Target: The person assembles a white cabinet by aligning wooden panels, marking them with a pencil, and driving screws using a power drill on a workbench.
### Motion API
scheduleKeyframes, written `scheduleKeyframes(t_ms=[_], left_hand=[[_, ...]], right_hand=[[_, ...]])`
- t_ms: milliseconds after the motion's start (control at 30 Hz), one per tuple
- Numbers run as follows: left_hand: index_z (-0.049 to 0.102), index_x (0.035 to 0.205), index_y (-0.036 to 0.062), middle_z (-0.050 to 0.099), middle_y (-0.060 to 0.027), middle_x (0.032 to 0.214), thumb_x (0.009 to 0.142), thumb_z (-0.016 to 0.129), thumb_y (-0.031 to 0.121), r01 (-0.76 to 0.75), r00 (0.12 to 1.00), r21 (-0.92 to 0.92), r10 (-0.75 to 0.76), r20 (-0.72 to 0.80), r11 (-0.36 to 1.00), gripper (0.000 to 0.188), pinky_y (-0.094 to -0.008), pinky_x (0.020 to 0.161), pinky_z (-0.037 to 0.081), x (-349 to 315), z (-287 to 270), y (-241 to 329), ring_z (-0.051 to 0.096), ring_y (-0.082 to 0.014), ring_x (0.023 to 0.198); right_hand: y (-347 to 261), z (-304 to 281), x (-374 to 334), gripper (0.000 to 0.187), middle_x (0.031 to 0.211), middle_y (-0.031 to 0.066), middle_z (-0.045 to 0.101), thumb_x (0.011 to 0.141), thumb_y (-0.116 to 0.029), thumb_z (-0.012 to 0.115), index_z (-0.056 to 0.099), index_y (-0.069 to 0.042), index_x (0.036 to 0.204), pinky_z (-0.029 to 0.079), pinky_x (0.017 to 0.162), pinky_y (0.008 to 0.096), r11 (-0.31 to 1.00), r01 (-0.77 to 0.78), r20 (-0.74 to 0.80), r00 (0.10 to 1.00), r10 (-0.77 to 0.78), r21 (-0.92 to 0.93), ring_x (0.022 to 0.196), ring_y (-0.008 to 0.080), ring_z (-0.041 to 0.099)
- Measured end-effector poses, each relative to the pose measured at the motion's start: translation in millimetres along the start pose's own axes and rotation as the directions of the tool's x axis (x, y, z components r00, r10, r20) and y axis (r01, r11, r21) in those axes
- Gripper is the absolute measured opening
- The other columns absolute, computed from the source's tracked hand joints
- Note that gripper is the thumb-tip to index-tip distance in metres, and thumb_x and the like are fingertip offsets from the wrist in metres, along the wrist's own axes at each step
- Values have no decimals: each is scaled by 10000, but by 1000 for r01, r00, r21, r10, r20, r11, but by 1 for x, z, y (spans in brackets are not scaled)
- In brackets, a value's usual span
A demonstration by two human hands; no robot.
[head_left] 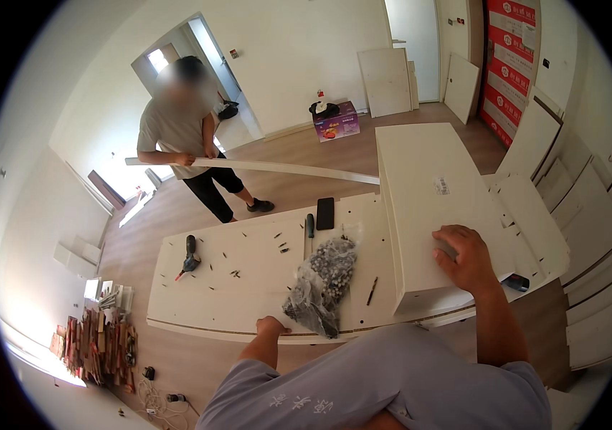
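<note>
Currently bagged: a heap of small dark and pale fittings in a clear plastic bag (pixel 320 287), just beyond the left hand (pixel 272 327) and to its right; the wrinkled plastic makes single pieces hard to tell.
White box: the white box (pixel 428 208) lies under the right hand (pixel 461 261), on the white panel (pixel 198 301); its underside is hidden.
Purple box: the purple box (pixel 338 127) sits on the floor far beyond both hands, a black bag (pixel 325 110) on top; what either contains is hidden.
Right-hand grip: released, palm down, fingers spread on the box top.
Left-hand grip: at the panel's near edge; fingers partly hidden, so I cannot tell whether they clasp it.
Tools: drill (pixel 190 254) beyond the left hand, to its left; screwdriver (pixel 310 226) and phone (pixel 325 213) beyond the bag; drill bit (pixel 372 291) between the hands.
Dark object: the dark object (pixel 516 282) beside the right forearm is partly covered, its kind unclear.
Long strip: a co-worker (pixel 169 132) well beyond the left hand holds the long strip (pixel 270 168); whether its end touches the box is unclear.
</note>
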State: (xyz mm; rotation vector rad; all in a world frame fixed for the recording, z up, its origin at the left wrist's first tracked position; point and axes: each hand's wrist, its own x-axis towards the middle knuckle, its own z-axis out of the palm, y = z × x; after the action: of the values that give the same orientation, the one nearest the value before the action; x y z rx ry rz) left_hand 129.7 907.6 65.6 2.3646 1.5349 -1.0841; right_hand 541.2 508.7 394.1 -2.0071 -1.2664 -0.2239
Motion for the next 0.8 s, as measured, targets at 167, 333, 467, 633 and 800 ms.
scheduleKeyframes(t_ms=[167, 333, 467, 633, 800], left_hand=[[722, 1309, 115, 713, -83, 1332, 693, 840, 726, -10, 999, -15, 10, 36, 1000, 876, -380, 1119, 412, 10, 6, -4, 643, -255, 1280], [698, 1354, 140, 701, -67, 1359, 684, 837, 742, 51, 995, 51, -55, 83, 997, 912, -357, 1131, 407, 10, 1, 2, 634, -250, 1300], [698, 1349, 125, 700, -93, 1357, 673, 842, 747, 30, 997, 17, -31, 66, 999, 930, -360, 1132, 410, 11, 4, -1, 641, -257, 1292], [719, 1306, 89, 717, -103, 1324, 664, 850, 745, 19, 998, -2, -19, 60, 1000, 927, -369, 1124, 419, 14, 6, -4, 665, -258, 1255], [728, 1284, 80, 728, -85, 1308, 663, 852, 741, -22, 997, 21, 21, 77, 1000, 916, -371, 1120, 422, 11, 0, 3, 671, -257, 1242]], right_hand=[[-3, 0, 0, 303, 1138, 168, 733, 855, -193, 752, 734, -43, 1117, 497, 1007, 463, 1000, 1, -4, 1000, -1, -2, 1128, 364, 670], [-2, 0, -2, 300, 1132, 154, 732, 858, -190, 749, 732, -40, 1117, 489, 1014, 464, 1000, -3, -5, 1000, 3, 2, 1129, 357, 666], [-2, 0, -1, 298, 1136, 150, 731, 860, -189, 749, 731, -39, 1117, 485, 1022, 463, 1000, 0, 3, 1000, 0, 15, 1131, 352, 665], [-3, 0, -2, 297, 1144, 147, 730, 861, -191, 748, 732, -42, 1118, 485, 1026, 462, 1000, 4, -1, 1000, -4, -1, 1133, 351, 665], [0, 1, -5, 303, 1149, 145, 731, 863, -200, 744, 734, -47, 1125, 484, 1031, 462, 1000, -4, 3, 1000, 4, -22, 1143, 349, 662]])
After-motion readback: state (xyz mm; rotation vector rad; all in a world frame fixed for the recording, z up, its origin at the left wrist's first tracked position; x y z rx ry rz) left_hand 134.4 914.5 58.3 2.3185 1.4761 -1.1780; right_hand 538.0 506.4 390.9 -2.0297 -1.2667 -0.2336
